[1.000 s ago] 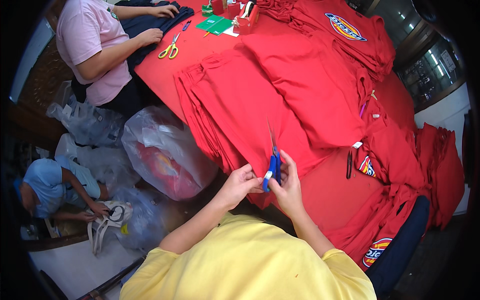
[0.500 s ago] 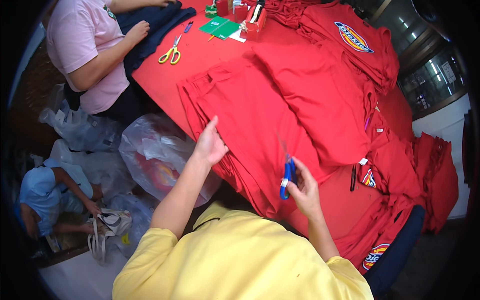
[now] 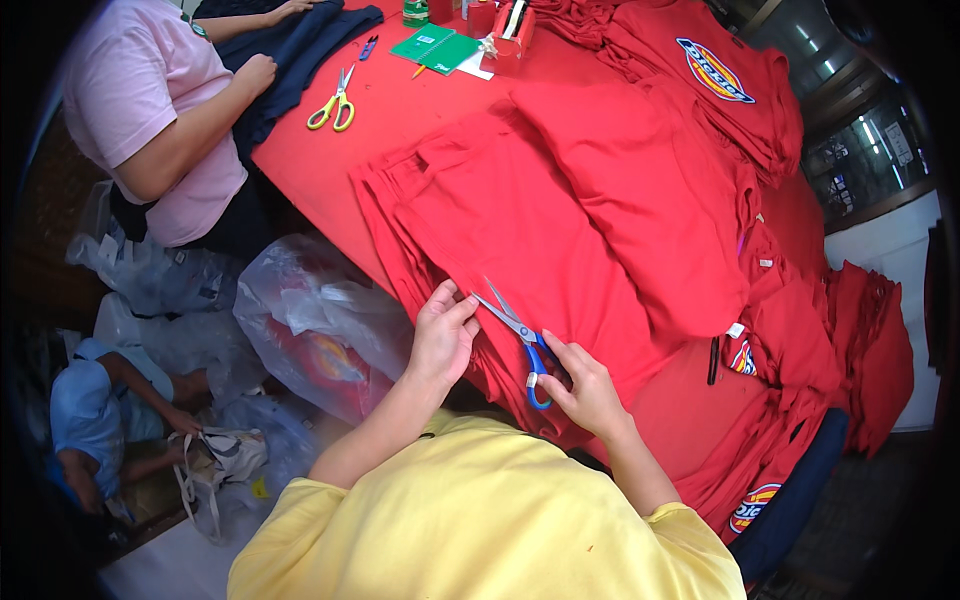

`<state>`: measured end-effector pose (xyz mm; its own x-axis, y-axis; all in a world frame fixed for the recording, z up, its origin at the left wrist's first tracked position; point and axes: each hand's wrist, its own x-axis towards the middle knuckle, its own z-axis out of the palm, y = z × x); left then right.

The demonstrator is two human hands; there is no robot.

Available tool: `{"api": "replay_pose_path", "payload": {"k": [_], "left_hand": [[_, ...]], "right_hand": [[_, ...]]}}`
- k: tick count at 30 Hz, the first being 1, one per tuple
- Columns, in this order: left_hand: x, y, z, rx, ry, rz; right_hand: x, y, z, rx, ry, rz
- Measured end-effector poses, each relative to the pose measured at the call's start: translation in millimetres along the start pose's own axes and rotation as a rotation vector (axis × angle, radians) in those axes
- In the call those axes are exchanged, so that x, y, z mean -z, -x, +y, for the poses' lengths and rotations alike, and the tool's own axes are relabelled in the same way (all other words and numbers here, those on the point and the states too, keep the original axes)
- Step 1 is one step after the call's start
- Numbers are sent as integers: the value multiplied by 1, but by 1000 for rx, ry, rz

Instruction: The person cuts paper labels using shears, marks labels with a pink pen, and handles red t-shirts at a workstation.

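In my right hand (image 3: 585, 388) is a pair of blue-handled scissors (image 3: 536, 350), my fingers around the handles. Their blades stand apart and point up and left, with the tips close to the fingertips of my left hand (image 3: 443, 338). That hand has its thumb and fingers pinched together over the near edge of a red garment (image 3: 500, 215); whatever lies between them is too small to make out. A second folded red garment (image 3: 640, 190) lies against it on the right.
Red garments with a printed patch (image 3: 720, 85) are piled far right. Yellow-handled scissors (image 3: 333, 108), a green booklet (image 3: 435, 48) and a red tape dispenser (image 3: 512, 40) lie on the red table (image 3: 300, 150). Plastic bags (image 3: 305, 310) fill the left floor. Two other people are at left.
My left hand has gone from spread fingers to a pinch, moving right and down. My right hand has brought the scissors left, toward it, and the blades now show apart.
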<state>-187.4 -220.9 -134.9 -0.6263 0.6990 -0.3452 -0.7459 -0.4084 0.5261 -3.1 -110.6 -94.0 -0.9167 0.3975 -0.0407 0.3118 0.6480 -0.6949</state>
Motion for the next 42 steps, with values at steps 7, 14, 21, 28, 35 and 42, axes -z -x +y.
{"api": "replay_pose_path", "payload": {"k": [7, 14, 21, 28, 35, 42], "left_hand": [[1, 2, 3, -79, -27, -39], [-12, 8, 11, -102, -111, -7], [-10, 5, 17, -68, -154, -58], [-14, 6, 31, 7, -257, -119], [-17, -6, 43, -102, -166, -111], [-23, -11, 54, -165, -335, -182]], "right_hand": [[1, -11, -12, 58, -35, 21], [-2, -21, -17, 97, -78, 45], [0, -22, -12, -153, -432, -64], [-4, -38, -12, 59, -297, -1], [3, -44, -15, -274, -622, -149], [3, -61, -17, 36, -395, -68]]}}
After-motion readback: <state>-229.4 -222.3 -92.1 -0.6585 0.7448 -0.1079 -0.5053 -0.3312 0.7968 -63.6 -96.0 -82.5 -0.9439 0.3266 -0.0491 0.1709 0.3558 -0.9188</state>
